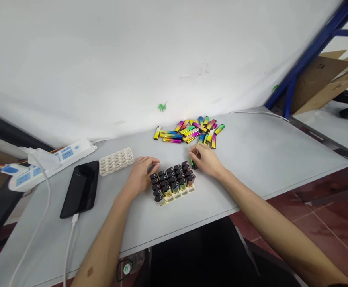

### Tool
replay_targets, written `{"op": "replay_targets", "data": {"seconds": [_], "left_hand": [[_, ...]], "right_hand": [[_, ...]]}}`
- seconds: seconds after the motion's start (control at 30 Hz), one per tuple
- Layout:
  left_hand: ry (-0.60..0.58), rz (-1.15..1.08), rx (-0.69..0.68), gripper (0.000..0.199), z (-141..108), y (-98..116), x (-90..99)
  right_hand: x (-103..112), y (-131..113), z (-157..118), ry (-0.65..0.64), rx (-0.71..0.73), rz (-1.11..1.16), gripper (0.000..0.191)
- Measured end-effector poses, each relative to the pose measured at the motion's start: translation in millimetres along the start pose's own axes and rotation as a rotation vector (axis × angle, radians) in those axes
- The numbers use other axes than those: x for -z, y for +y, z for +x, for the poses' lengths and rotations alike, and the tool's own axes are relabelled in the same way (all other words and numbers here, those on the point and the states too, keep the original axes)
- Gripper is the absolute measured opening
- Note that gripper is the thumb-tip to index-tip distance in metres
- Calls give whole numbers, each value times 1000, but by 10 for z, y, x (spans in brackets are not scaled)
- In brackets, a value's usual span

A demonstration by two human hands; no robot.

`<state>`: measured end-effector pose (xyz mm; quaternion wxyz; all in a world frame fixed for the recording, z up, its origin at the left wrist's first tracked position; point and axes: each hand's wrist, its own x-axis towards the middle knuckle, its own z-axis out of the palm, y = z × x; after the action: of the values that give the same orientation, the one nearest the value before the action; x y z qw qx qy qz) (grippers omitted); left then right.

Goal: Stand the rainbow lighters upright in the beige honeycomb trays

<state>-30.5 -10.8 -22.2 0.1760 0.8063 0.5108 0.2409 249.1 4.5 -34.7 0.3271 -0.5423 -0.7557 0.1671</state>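
Note:
A cream holder [178,196] stands on the table with several black-capped lighters [174,185] upright in it; some slots at its near edge hold nothing. At the holder's left side, my left hand [141,173] has its fingers curled round a small dark item that I cannot make out. Beyond the holder's right back corner, my right hand [205,159] is closed on a green and black lighter [193,164], partly hidden by the fingers. Several shiny multicoloured lighters [191,136] lie in a loose pile near the wall.
A second cream holder [116,161], with its slots showing, lies to the left. Beside it are a black phone [80,189] with a white cable and a white power strip [69,155]. A blue metal frame [293,75] and cardboard [326,79] stand at the right.

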Motion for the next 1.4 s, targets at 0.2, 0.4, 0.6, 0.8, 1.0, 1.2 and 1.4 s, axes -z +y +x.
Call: {"op": "replay_targets", "data": {"seconds": [0.2, 0.4, 0.6, 0.8, 1.0, 1.2, 1.4], "left_hand": [[7, -2, -7, 20, -2, -3, -1], [7, -5, -5, 20, 1, -10, -2], [1, -1, 5, 21, 1, -24, -8], [7, -15, 2, 23, 4, 4, 10], [7, -25, -7, 23, 8, -6, 6], [14, -15, -3, 22, 4, 17, 12], [5, -7, 0, 23, 5, 12, 15]], "right_hand": [[45, 100, -10, -144, 144, -47, 45], [71, 17, -38, -227, 317, -49, 56], [40, 16, -22, -134, 254, -80, 19], [46, -32, -9, 3, -90, 201, 24], [89, -135, 7, 48, -294, 570, 47], [52, -61, 35, 22, -419, 896, 49], [38, -55, 47, 57, -436, 983, 44]]}}
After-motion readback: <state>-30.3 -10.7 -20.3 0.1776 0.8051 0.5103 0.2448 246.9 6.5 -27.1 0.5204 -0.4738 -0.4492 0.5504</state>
